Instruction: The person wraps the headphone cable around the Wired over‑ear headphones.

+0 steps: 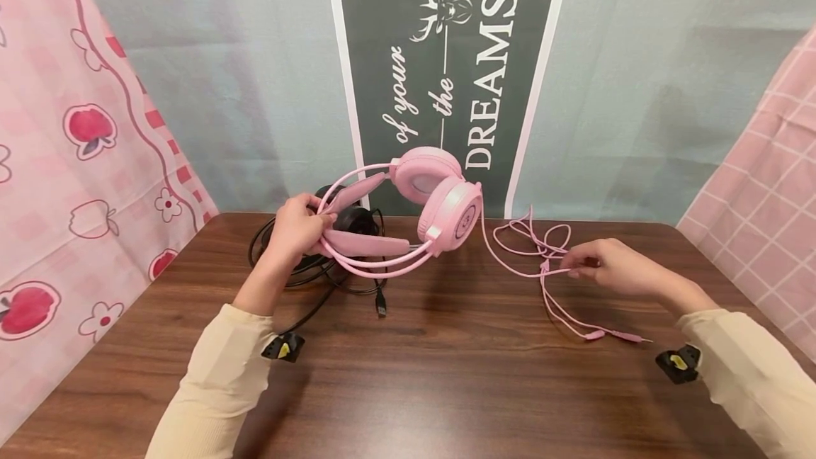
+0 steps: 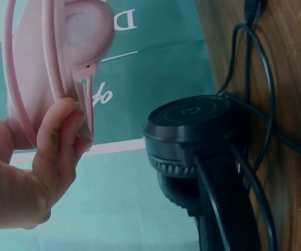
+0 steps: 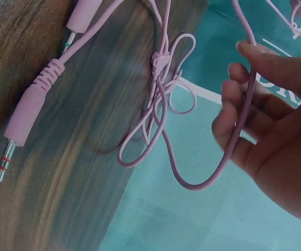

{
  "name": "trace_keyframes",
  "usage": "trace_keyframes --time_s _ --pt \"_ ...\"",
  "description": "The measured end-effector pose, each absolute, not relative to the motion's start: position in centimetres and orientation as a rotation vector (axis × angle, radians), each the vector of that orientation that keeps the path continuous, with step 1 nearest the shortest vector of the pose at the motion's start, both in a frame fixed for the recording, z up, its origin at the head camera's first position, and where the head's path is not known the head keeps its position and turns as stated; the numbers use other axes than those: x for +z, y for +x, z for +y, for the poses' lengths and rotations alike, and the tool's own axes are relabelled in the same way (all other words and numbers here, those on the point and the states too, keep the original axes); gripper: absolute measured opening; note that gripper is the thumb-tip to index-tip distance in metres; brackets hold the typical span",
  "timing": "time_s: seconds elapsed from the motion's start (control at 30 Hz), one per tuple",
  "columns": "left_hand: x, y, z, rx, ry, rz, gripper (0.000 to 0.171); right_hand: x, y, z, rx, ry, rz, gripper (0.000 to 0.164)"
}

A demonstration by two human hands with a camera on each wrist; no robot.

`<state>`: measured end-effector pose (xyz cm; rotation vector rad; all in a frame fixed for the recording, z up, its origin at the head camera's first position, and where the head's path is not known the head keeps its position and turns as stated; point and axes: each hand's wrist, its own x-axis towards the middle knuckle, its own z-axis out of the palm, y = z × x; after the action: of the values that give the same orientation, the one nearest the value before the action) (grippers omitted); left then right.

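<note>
My left hand [image 1: 299, 225] grips the headband of a pink headset [image 1: 366, 243] and holds it up over the table, its ear cups facing right. The left wrist view shows the thumb and fingers [image 2: 61, 136] around the band. On the right, the headset's pink cable [image 3: 244, 99] runs through my right hand [image 1: 612, 265], whose fingers curl loosely round it. More of the cable lies looped beside that hand, its two plugs [image 3: 27, 110] resting on the wood. A black headset [image 2: 192, 125] stands behind and below my left hand, partly hidden by it.
The black headset's cable [image 1: 312, 307] coils on the wooden table [image 1: 408, 381] at the left, ending in a USB plug [image 1: 380, 303]. A grey-green cloth with printed lettering [image 1: 491, 76] hangs at the back; pink patterned curtains [image 1: 83, 140] hang at both sides.
</note>
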<state>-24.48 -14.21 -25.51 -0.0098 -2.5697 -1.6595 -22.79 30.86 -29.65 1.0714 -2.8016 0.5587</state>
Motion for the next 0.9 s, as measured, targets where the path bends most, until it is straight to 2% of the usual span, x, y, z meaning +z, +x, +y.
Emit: trace_keyframes --time_s 0.3,0.67,0.9 --pt "-26.9 -24.7 -12.8 -1.753 0.063 -2.508 0.026 -29.7 -22.8 29.0 0.545 1.258 -2.623 0.018" --pt "-27.8 -24.9 -11.2 -1.599 0.012 -2.577 0.024 -29.4 -22.2 26.0 0.633 1.325 -2.563 0.033" --pt "-27.9 -24.8 -10.7 -1.482 -0.022 -2.606 0.025 -29.3 -22.2 25.0 0.708 1.392 -2.524 0.032"
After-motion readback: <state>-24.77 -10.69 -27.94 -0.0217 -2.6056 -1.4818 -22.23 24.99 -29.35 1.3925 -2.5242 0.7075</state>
